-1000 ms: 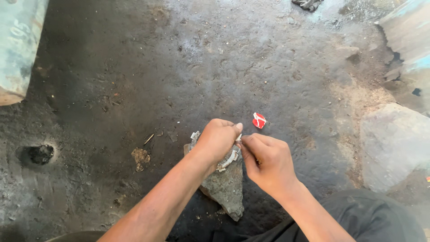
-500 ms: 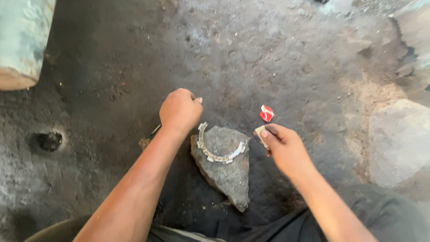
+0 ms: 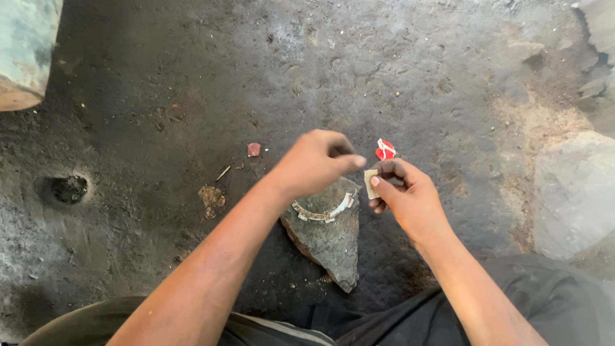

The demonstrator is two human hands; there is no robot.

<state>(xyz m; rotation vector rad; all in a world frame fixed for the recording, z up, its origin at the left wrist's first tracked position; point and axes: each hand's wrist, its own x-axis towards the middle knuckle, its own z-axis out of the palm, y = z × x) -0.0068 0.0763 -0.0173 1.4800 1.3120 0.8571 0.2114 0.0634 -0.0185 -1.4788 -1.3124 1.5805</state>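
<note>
**Two hands meet over a grey stone on a dark dirt floor**

The right hand [image 3: 410,198] is curled narrow, its thumb and fingertips pinching a small pale rectangular piece [image 3: 370,184] that looks flat and hard. The left hand [image 3: 314,163] reaches across from the left with fingers loosely bunched and the forefinger and thumb extended toward that piece, nearly touching it; whether it grips anything itself cannot be told.

Just beneath both hands lies a wedge-shaped grey stone [image 3: 330,240], rough and flat-topped, tapering to a point on the near side. On its far part rests a curved strip of small pale segments [image 3: 320,213], forming an arc like part of a ring.

Just beyond the right hand sits a small red and white scrap [image 3: 385,150] on the ground. To the left are a little reddish pebble [image 3: 254,149], a brownish clump [image 3: 210,198] and a dark hole [image 3: 68,189] in the packed, sooty earth. A large pale rock [image 3: 573,192] stands at the right.
</note>
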